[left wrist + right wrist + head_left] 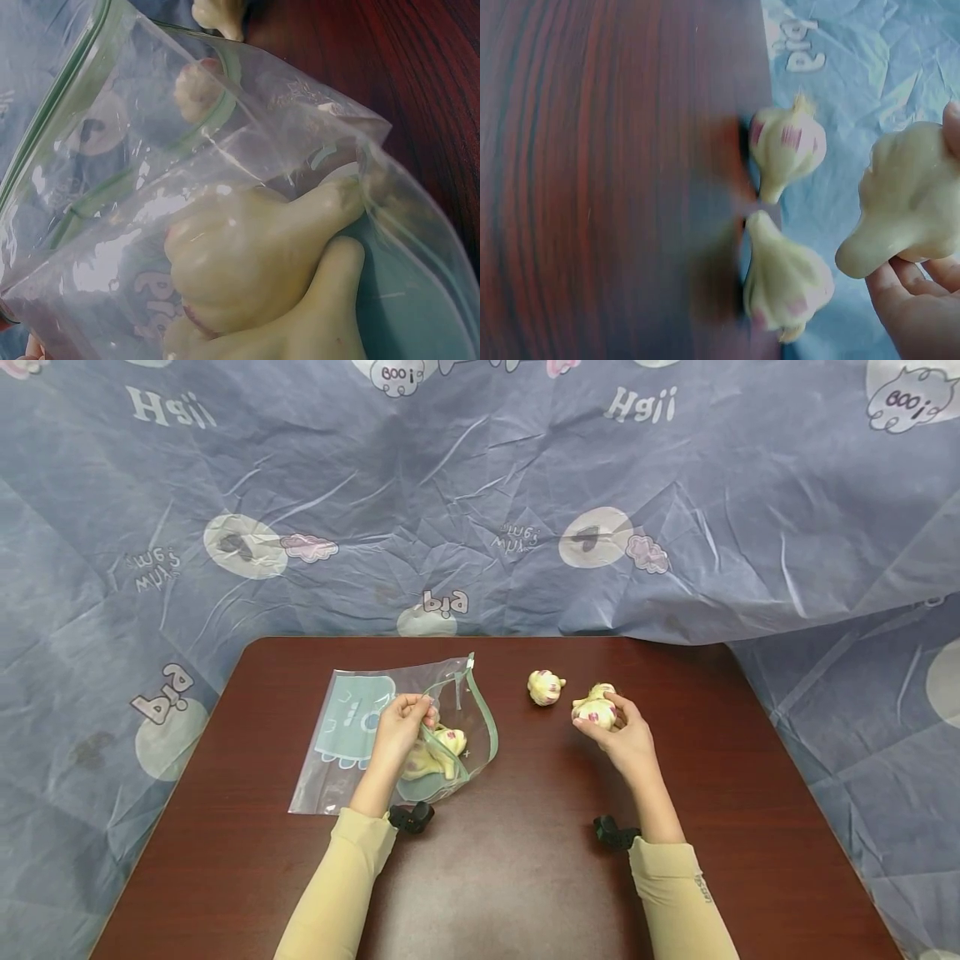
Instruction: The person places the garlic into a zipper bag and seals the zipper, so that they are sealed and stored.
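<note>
At left on the tabletop (517, 868) lay the bag (351, 718), its rim pinched by the left hand (400, 727), two garlic bulbs (244, 259) inside. Rightward sat a loose bulb (545, 687), then another (787, 281) near the held bulb (907, 195), gripped by the right hand (632, 739).

A dark red-brown table (495, 877), streaked with wood grain, is bordered at its far edge and both sides by a blue-grey cloth (480, 510) — creased all over. The cloth is printed with pale discs (245, 546), pink clouds (309, 547) and lettering (172, 407) — some of it white.
</note>
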Tool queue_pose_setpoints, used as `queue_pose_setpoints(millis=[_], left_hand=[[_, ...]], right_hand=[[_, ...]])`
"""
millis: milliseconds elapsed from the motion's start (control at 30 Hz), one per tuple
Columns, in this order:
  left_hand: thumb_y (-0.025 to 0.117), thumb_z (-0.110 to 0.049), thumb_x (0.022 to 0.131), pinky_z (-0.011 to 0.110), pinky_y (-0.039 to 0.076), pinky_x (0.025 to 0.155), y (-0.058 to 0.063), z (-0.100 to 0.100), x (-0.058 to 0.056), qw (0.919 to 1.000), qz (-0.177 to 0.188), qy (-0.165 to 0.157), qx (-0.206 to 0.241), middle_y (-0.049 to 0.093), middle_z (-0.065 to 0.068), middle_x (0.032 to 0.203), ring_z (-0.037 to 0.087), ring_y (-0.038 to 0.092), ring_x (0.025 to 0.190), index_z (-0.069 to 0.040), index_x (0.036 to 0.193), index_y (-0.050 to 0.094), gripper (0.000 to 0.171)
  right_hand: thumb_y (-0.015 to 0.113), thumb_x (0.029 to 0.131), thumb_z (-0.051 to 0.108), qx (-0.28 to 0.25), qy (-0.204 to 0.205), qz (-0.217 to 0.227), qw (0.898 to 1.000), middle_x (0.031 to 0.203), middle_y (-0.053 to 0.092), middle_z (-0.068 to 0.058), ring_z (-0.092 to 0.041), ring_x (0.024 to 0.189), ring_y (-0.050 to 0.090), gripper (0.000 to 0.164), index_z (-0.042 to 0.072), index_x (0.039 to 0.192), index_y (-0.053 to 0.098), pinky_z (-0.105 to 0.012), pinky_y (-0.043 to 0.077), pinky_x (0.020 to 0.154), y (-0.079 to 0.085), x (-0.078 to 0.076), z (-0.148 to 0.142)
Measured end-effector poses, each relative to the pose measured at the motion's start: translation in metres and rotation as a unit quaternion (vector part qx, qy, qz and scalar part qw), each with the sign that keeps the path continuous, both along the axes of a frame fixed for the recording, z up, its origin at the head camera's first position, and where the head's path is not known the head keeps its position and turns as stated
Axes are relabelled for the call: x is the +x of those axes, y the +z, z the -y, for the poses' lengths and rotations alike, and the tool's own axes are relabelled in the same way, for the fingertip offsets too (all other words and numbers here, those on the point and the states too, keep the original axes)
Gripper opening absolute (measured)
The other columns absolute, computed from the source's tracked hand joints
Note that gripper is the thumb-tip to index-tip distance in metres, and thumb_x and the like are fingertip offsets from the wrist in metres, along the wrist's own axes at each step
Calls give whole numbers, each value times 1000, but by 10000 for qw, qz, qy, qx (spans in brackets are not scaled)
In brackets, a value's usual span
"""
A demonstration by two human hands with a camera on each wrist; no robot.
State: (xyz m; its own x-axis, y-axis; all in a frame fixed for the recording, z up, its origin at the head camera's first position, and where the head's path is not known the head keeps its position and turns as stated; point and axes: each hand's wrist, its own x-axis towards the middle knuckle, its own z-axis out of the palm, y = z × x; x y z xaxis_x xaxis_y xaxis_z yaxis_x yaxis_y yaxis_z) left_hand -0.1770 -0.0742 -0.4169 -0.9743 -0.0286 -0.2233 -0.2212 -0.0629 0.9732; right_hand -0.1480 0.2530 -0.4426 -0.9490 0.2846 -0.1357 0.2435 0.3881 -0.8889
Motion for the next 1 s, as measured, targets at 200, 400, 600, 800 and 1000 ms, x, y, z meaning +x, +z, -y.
queue_pose_setpoints(millis=[200, 400, 600, 800, 1000], left_hand=[[57, -8, 99, 15, 45, 56, 2, 0, 1, 10000, -11, 8, -71, 64, -2, 74, 8, 59, 64, 1, 101, 57, 10], [56, -8, 99, 16, 45, 57, 0, 0, 0, 10000, 5, 10, -45, 64, 0, 75, 9, 58, 64, 2, 101, 57, 10], [58, -11, 99, 16, 45, 56, -21, 1, -11, 10000, 12, 39, -11, 62, -6, 72, 8, 58, 64, 1, 103, 57, 12], [60, -14, 98, 15, 45, 55, -30, 0, -14, 9999, -85, 97, -5, 62, -8, 71, 7, 58, 64, -1, 104, 58, 15], [59, -14, 98, 16, 44, 55, -31, -1, -14, 9996, -164, 149, -156, 62, -7, 72, 5, 58, 62, 0, 103, 59, 15]], right_hand=[[81, 81, 25, -141, 289, -99, 9994, 150, 39, -20, -30, 133, 46, 78, 12, 147, 41, -30, 49, 96, 1, -6, 20], [85, 77, 24, -361, 604, -146, 9974, 143, 45, -17, -29, 127, 51, 78, 14, 144, 45, -39, 46, 100, 1, -9, 50], [86, 76, 22, -404, 975, -283, 9940, 127, 57, -14, -23, 106, 60, 75, 17, 141, 49, -20, 49, 78, -1, -12, 79], [87, 74, 24, -373, 1258, -368, 9907, 125, 59, -11, -21, 103, 61, 75, 20, 140, 51, -24, 50, 78, -3, -16, 105], [87, 74, 20, -453, 1642, -382, 9846, 133, 58, -12, -25, 116, 63, 74, 16, 139, 52, -33, 54, 87, -8, -19, 124]])
